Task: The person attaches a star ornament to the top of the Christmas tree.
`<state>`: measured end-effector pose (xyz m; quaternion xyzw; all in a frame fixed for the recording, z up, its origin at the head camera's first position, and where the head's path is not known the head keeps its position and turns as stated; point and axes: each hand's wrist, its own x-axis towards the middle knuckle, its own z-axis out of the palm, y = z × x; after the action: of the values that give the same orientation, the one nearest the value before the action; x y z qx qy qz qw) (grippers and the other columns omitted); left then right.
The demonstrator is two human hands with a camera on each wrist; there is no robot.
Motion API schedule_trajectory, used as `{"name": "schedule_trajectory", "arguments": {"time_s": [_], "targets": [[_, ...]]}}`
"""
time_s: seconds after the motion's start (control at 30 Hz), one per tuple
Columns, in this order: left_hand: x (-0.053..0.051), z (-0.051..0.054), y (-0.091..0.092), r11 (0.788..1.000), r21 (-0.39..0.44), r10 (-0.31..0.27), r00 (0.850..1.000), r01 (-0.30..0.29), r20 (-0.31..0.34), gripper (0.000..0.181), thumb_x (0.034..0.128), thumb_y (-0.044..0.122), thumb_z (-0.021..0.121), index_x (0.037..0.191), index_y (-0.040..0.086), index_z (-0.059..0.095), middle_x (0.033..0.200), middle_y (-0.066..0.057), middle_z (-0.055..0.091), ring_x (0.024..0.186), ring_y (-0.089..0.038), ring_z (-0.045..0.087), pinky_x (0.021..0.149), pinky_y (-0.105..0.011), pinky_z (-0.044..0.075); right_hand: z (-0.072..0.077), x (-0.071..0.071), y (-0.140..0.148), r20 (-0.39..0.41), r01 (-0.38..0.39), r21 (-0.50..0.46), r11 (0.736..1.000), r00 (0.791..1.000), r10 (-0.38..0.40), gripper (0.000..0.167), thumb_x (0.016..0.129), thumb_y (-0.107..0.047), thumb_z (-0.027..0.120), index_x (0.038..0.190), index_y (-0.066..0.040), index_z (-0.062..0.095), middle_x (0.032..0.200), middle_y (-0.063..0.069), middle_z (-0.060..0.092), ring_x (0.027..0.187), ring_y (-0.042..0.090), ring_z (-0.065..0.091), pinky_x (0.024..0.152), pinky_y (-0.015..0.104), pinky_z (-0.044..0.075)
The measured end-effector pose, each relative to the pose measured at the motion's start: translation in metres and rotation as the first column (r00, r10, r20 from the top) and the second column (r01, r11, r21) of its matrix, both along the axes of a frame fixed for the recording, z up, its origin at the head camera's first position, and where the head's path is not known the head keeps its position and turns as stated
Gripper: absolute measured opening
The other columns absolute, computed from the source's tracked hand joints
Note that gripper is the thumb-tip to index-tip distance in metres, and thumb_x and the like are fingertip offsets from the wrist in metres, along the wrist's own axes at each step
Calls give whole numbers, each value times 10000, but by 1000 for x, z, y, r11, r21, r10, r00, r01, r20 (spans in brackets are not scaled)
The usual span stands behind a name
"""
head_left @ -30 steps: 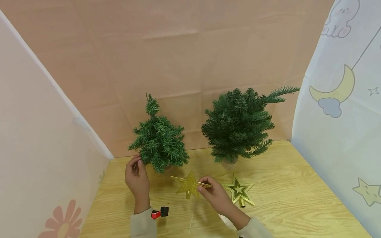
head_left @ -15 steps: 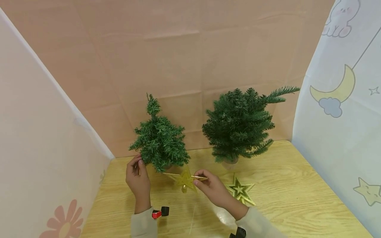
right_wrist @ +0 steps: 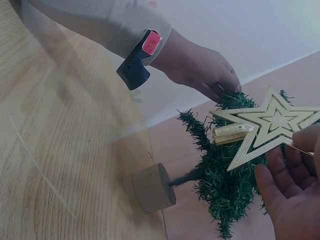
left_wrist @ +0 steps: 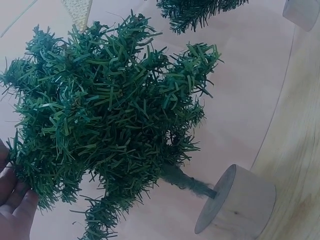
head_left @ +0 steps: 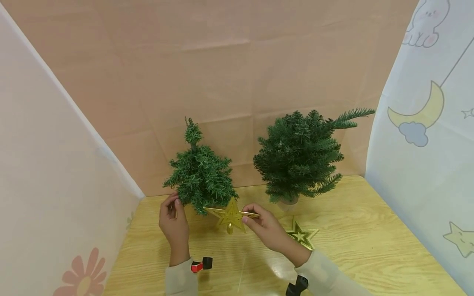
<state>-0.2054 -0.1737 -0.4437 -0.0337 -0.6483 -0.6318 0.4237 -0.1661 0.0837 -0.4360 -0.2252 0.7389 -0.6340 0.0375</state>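
Note:
My right hand pinches one point of a gold star tree topper, whose short hollow socket points down. The star is held in front of the lower branches of the smaller artificial Christmas tree. That tree has a thin tip with a tuft, and in the left wrist view its round wooden base shows. At the tree's left side, my left hand pinches a low branch between thumb and fingers; the fingertips are partly hidden by needles. A second gold star topper lies flat on the table, partly behind my right forearm.
A fuller, darker artificial tree stands at the back right on its wooden base, one branch jutting right. Cloth walls surround the wooden table at the back, left and right.
My right hand has brought the gold star slightly left and up, closer to the smaller tree. The left hand keeps its place at the branch. The head view has shifted a little.

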Motion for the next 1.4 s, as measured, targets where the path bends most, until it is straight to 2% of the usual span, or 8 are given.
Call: {"name": "schedule_trajectory", "arguments": {"time_s": [0.2, 0.43, 0.6, 0.8, 1.03, 1.23, 1.4], "targets": [[-1, 1, -1, 1000, 5, -5, 1000, 5, -4, 168, 981, -32, 521, 1085, -149, 579, 1194, -229, 602, 1161, -393, 554, 971, -227, 470, 2, -2, -1, -24, 3, 11, 1000, 1000, -3, 236, 1024, -227, 525, 1186, -56, 519, 1251, 123, 536, 1128, 241, 607, 930, 327, 511], [-1, 3, 0, 1000, 4, -7, 1000, 7, 13, 180, 983, -26, 520, 1094, -155, 576, 1194, -206, 612, 1156, -402, 558, 958, -213, 475, 4, -6, 0, -49, -8, 2, 1000, 999, 8, 230, 1034, -210, 501, 1196, -46, 502, 1266, 134, 518, 1150, 255, 598, 954, 375, 502], [0, 4, 0, 1000, 2, -9, 1000, 9, 8, 176, 980, -38, 518, 1092, -163, 570, 1193, -216, 609, 1154, -390, 562, 960, -215, 474, 9, -7, -2, -62, -17, 8, 1000, 998, 17, 228, 1035, -195, 497, 1206, -44, 504, 1279, 136, 515, 1154, 258, 593, 961, 334, 497], [1, 6, 1, 1000, -2, -7, 1000, 7, 14, 182, 980, -45, 514, 1095, -176, 564, 1197, -212, 607, 1160, -381, 559, 978, -232, 467, 23, -11, -5, -103, -39, 29, 999, 994, 42, 200, 1030, -168, 508, 1179, -35, 519, 1218, 126, 544, 1118, 329, 590, 928, 325, 516], [2, 7, 1, 1000, -13, 3, 1000, -2, 29, 178, 980, -44, 514, 1096, -166, 572, 1199, -238, 599, 1163, -398, 555, 979, -228, 464, 39, -15, -5, -119, -34, 72, 997, 992, 42, 213, 1025, -178, 519, 1197, -52, 532, 1234, 108, 555, 1103, 232, 603, 921, 314, 520], [2, 5, 0, 1000, -2, 0, 1000, 1, 26, 180, 978, -53, 511, 1093, -182, 559, 1191, -208, 604, 1157, -462, 532, 969, -219, 469, 44, -20, -4, -150, -36, 82, 996, 988, 48, 206, 1026, -161, 514, 1201, -53, 532, 1252, 112, 542, 1134, 249, 586, 927, 326, 519], [1, 2, -1, 1000, 3, -1, 1000, 1, 31, 167, 980, -43, 515, 1087, -160, 567, 1200, -212, 599, 1162, -448, 536, 972, -224, 469, 53, -23, -6, -186, -35, 97, 995, 981, 52, 177, 1019, -94, 514, 1190, -53, 536, 1254, 114, 552, 1120, 253, 588, 914, 323, 527]]}}
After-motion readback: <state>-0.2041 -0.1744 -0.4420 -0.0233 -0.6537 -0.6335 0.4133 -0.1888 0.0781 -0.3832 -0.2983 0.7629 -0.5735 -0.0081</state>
